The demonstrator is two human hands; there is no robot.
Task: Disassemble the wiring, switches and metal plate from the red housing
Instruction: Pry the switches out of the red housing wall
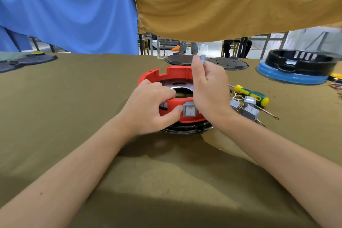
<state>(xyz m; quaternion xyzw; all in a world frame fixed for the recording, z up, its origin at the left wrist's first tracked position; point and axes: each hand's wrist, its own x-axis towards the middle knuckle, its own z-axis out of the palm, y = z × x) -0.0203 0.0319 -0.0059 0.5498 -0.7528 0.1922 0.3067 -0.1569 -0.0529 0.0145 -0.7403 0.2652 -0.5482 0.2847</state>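
The red housing (173, 74) sits at the table's middle on a black ring (185, 128). A metal plate (180, 84) lies inside it. One grey rocker switch (190, 111) is still seated in the housing's near wall. My left hand (150, 106) grips that near wall, fingers curled over the rim and thumb pressing beside the switch. My right hand (209, 88) is above the housing's right side and pinches a small grey cylindrical piece (202, 59) between thumb and fingers. Several loose grey switches (246, 107) with wires lie to the right.
A yellow-green screwdriver (251, 95) lies right of the housing. Two dark round lids (228, 63) rest at the back, and a black part on a blue base (294, 76) stands far right. Dark mats (27, 61) lie far left. Blue and tan cloths hang above.
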